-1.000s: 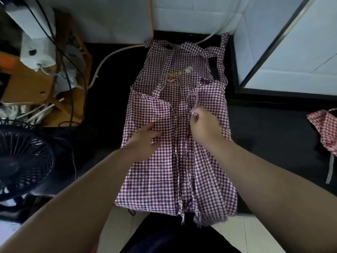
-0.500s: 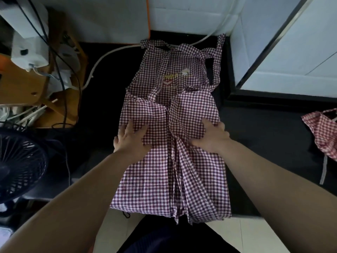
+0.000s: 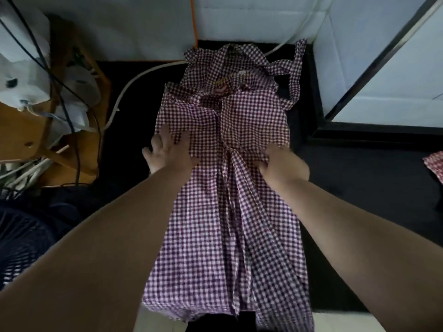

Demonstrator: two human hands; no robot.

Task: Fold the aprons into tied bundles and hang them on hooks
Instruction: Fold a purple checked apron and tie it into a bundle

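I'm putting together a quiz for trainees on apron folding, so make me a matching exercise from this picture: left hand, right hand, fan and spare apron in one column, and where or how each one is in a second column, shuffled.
Things
1. left hand
2. right hand
3. fan
4. spare apron

Places or states
a. at the far right edge of the picture, on the black table
b. fingers spread flat at the left edge of the big apron
c. dark, in the lower left corner
d. fingers curled into the big apron's right fold

Pairs: 1-b; 2-d; 3-c; 4-a
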